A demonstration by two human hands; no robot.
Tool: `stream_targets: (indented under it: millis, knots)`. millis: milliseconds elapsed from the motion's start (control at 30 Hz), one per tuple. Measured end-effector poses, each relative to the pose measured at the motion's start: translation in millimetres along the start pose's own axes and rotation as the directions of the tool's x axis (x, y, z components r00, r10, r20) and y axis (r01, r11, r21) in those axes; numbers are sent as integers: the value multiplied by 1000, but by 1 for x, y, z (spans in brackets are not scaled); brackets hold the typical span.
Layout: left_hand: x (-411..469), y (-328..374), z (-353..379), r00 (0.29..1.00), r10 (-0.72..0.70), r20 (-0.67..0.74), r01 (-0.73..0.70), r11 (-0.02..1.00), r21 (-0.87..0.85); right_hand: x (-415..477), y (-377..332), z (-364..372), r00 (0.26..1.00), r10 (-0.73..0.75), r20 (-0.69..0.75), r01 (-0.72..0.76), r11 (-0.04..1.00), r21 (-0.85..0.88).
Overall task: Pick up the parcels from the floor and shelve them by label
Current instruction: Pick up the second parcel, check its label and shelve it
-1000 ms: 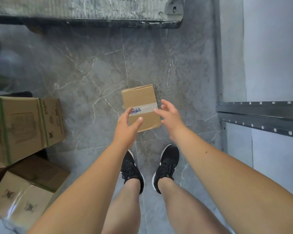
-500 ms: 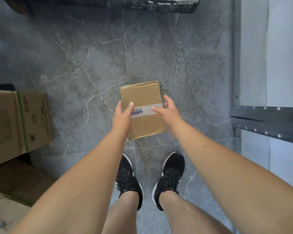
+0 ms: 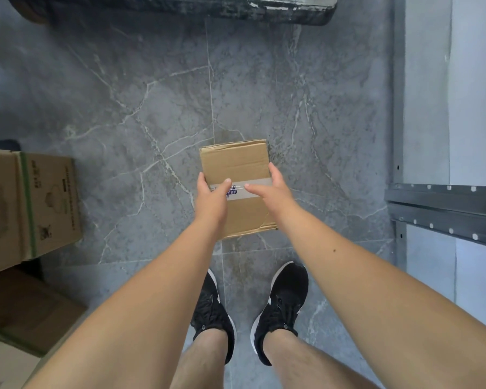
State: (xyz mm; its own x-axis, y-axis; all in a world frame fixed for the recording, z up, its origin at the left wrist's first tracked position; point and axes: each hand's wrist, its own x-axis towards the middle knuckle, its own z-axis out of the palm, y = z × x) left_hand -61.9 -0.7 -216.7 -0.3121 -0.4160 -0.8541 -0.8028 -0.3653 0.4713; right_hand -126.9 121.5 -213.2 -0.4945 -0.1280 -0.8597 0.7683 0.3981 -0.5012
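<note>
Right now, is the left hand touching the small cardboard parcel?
Touching. In the head view, the left hand grips the small cardboard parcel's left edge, thumb lying on its taped top.

One small parcel (image 3: 237, 175), two hands, two black shoes, and three larger cardboard boxes at left.

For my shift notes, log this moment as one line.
step: grasp parcel | left hand: on left edge | right hand: on right edge | lifted: cannot tell
</note>
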Motion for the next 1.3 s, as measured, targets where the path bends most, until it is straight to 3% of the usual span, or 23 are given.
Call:
stream_targets:
  millis: [367, 600, 800, 1100, 1300]
  knots:
    - [-87, 45, -17, 998, 39, 49, -36, 998, -51, -101, -39, -28, 1000, -25, -15, 26, 999, 44]
    - [-196, 114, -41, 995, 77, 67, -73, 996, -59, -191, -102, -55, 994, -98, -38, 101, 992, 78]
    - [-286, 191, -70, 977, 200, 79, -188, 972, -137, -275, -187, -78, 975, -219, -50, 223, 971, 91]
    - [-405, 316, -106, 918, 395, 37, -375, 894, -244, -403, -316, -100, 886, -461, -51, 464, 884, 63]
    - [-483, 392, -138, 823, 568, 10, -534, 780, -325, -497, -390, -103, 779, -626, 2, 625, 778, 58]
